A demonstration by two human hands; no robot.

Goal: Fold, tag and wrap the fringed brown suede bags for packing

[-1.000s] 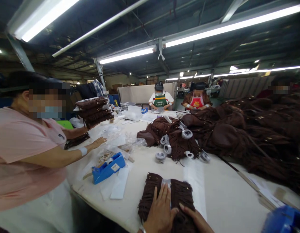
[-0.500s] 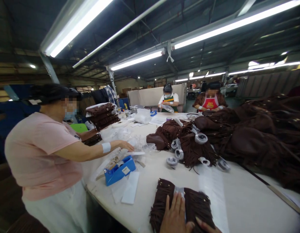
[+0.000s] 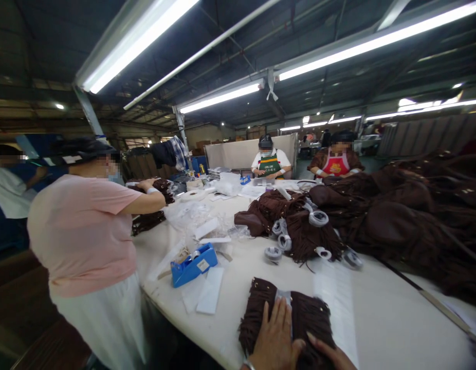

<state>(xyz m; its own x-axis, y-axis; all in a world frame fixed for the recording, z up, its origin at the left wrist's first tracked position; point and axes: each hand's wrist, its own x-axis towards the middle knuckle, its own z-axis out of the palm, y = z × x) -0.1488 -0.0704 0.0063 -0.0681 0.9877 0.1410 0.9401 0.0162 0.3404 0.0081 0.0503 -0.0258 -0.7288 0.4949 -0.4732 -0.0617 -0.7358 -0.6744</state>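
Observation:
A dark brown fringed bag [image 3: 311, 318] lies flat on the table near its front edge, with small metal eyelets along its upper border. A strip of clear plastic wrap [image 3: 283, 296] runs down its middle. My left hand [image 3: 276, 331] rests flat on the bag over that strip, fingers stretched out and the thumb apart. At the bag's lower right, my right hand [image 3: 330, 354] touches the fringe with extended digits; the frame's bottom edge cuts off the rest of it. Right behind the bag lies a clear plastic sleeve [image 3: 336, 293].
To the left stand a blue tape dispenser [image 3: 194, 264] and white card strips [image 3: 210, 290]. Plastic-wrapped coils [image 3: 273, 254] lie by more fringed bags [image 3: 311, 239]. A large brown heap [image 3: 400, 216] fills the right. A co-worker in pink [image 3: 87, 231] stands left; two others sit across the table.
The co-worker in pink has drawn an arm back from the table to the brown stack and turned away. The camera view has shifted slightly. My hands stay on the bag.

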